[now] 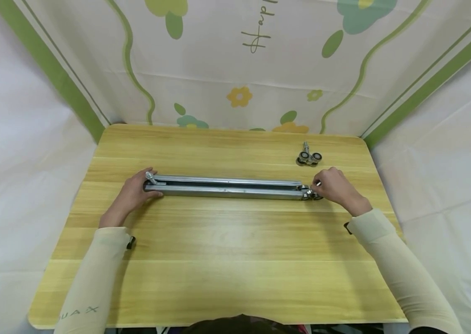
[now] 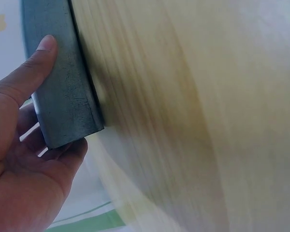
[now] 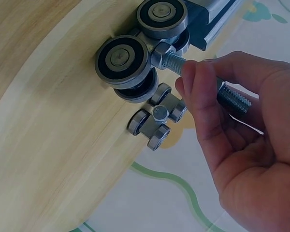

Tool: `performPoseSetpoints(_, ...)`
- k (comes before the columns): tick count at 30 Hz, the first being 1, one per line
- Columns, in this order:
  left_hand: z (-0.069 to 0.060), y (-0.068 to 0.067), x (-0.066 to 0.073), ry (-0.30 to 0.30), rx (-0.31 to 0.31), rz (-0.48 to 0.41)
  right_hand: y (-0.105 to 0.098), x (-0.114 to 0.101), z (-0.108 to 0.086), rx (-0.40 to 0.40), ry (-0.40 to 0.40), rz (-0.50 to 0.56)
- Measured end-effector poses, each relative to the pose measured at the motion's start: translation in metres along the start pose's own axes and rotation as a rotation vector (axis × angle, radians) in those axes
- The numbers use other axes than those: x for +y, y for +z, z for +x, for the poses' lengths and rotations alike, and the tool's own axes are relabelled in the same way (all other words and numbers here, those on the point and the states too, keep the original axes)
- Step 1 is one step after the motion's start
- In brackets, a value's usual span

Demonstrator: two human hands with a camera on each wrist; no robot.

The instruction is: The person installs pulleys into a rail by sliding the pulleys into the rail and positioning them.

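Observation:
A long metal channel rail [image 1: 227, 191] lies across the table with its slot facing up. My left hand [image 1: 132, 192] grips its left end, thumb on the near side wall and fingers round the far side and end. A bolt [image 1: 150, 177] sticks up slantwise from the slot there. At the right end, my right hand [image 1: 337, 185] pinches the threaded bolt [image 3: 174, 63] of a roller trolley. The trolley's wheels [image 3: 123, 58] are black and silver; in the head view its leading wheels sit at the rail's mouth. How far in they reach is hard to tell.
A second roller trolley [image 1: 309, 157] stands on the wooden table [image 1: 227, 250] behind my right hand, its bolt pointing up. White fabric walls with printed flowers [image 1: 239, 96] enclose the table's back and sides.

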State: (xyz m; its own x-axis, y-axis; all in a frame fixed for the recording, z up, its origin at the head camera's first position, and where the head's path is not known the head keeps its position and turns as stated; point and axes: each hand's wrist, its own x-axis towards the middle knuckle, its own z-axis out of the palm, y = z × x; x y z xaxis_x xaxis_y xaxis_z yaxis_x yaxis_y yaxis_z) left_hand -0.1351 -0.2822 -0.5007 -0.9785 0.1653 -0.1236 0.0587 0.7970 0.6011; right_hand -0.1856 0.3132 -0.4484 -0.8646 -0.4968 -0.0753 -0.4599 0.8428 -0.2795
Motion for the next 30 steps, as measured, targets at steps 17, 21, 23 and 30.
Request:
performPoseSetpoints(17, -0.002, -0.001, 0.004, -0.003, 0.008, -0.009, 0.000, -0.004, 0.001, -0.010, 0.036, 0.006)
performPoseSetpoints(21, -0.002, -0.002, 0.004, 0.002, 0.015, -0.014, -0.001, -0.005, 0.002, -0.007, 0.032, 0.005)
performPoseSetpoints(23, -0.002, -0.002, 0.004, -0.001, 0.011, -0.013, -0.002, -0.007, 0.003, -0.012, 0.035, 0.007)
performPoseSetpoints(30, 0.000, -0.002, 0.003, -0.014, -0.014, -0.013, 0.000, -0.013, 0.003, -0.040, 0.049, 0.036)
